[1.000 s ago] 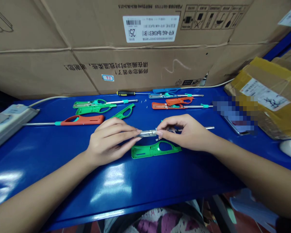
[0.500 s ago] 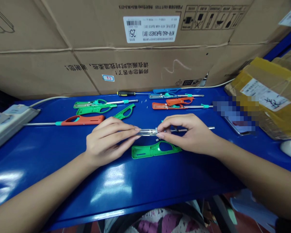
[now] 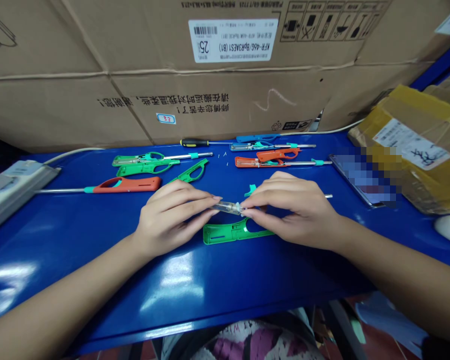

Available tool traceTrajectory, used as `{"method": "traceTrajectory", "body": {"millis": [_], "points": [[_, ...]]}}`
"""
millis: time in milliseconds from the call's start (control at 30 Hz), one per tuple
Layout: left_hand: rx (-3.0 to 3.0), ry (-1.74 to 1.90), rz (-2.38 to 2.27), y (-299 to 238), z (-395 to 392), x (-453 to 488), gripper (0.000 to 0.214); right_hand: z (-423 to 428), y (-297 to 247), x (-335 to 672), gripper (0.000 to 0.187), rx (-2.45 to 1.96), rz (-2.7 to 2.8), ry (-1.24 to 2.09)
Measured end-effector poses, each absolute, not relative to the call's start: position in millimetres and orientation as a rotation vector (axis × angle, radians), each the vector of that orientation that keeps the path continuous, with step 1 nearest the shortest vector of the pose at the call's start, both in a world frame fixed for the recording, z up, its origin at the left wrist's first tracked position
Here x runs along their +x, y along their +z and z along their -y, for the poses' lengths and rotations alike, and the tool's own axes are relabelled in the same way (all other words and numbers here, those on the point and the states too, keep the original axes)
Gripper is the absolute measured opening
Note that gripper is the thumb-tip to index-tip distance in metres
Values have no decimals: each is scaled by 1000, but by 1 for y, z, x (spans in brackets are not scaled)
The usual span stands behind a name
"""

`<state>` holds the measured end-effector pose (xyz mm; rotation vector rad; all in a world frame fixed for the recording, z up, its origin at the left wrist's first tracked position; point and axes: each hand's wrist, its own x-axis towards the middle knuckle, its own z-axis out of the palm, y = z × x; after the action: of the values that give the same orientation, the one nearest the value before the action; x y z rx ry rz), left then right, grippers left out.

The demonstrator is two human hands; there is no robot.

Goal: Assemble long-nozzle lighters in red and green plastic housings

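Between my hands is a clear lighter fuel tank (image 3: 227, 206), with a pale fitting at its right end. My left hand (image 3: 175, 215) pinches the tank's left end between thumb and fingertips. The fingertips of my right hand (image 3: 298, 207) close on the small fitting at the other end. Directly below lies a green lighter handle half (image 3: 223, 233), open side up, its right part hidden by my right hand. A small teal trigger piece (image 3: 250, 190) sits just behind that hand, and a metal rod tip (image 3: 328, 196) shows to its right.
Opened green lighter parts (image 3: 146, 162), an opened orange lighter (image 3: 266, 162) and an opened blue lighter (image 3: 273, 145) lie farther back. A whole orange lighter (image 3: 135, 185), screwdriver (image 3: 195, 143), power strip (image 3: 22, 185), phone (image 3: 360, 182) and taped parcel (image 3: 416, 150) surround them. A large carton (image 3: 153, 100) stands behind.
My right hand has turned and its fingers have shifted at the fitting. The tank now tilts slightly down to the right. The teal trigger piece shows more; the rod shows less.
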<state>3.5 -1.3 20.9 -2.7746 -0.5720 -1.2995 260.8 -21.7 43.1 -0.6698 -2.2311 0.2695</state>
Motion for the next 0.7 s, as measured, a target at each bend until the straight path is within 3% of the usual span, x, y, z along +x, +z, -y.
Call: {"method": "traceTrajectory", "body": {"millis": [700], "points": [[-2740, -1290, 576, 19, -1, 2, 25, 20, 42, 263, 4, -682, 2236, 171]]}}
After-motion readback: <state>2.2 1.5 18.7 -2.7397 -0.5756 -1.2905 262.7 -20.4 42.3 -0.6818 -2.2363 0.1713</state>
